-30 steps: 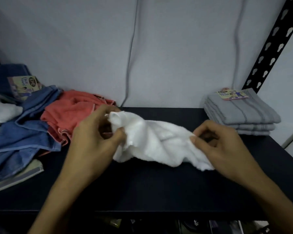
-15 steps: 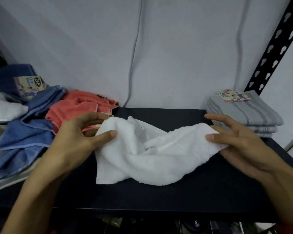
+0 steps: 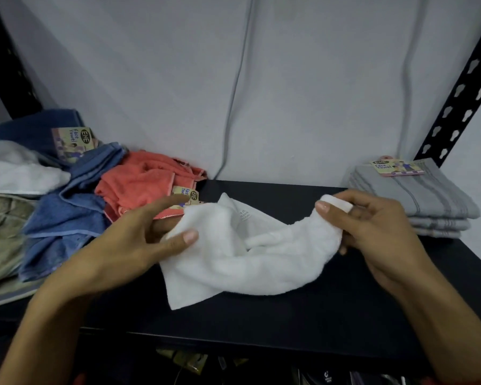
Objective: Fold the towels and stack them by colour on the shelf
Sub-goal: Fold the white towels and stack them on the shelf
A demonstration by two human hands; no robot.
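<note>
White towel [image 3: 242, 254] lies crumpled on shelf [image 3: 289, 323], long axis left-right, between both hands. Left hand [image 3: 128, 240] pinches its left end, right hand [image 3: 372, 229] grips its raised right end. Behind: coral towel [image 3: 142, 184] and blue towel [image 3: 64, 218] left, folded grey stack [image 3: 422, 201] right.

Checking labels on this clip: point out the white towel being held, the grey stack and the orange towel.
White towel [image 3: 233, 262], head view, on its sagging middle.
Grey stack [image 3: 417, 198], head view, on the top towel's face.
Orange towel [image 3: 139, 182], head view, on its crumpled top.
</note>
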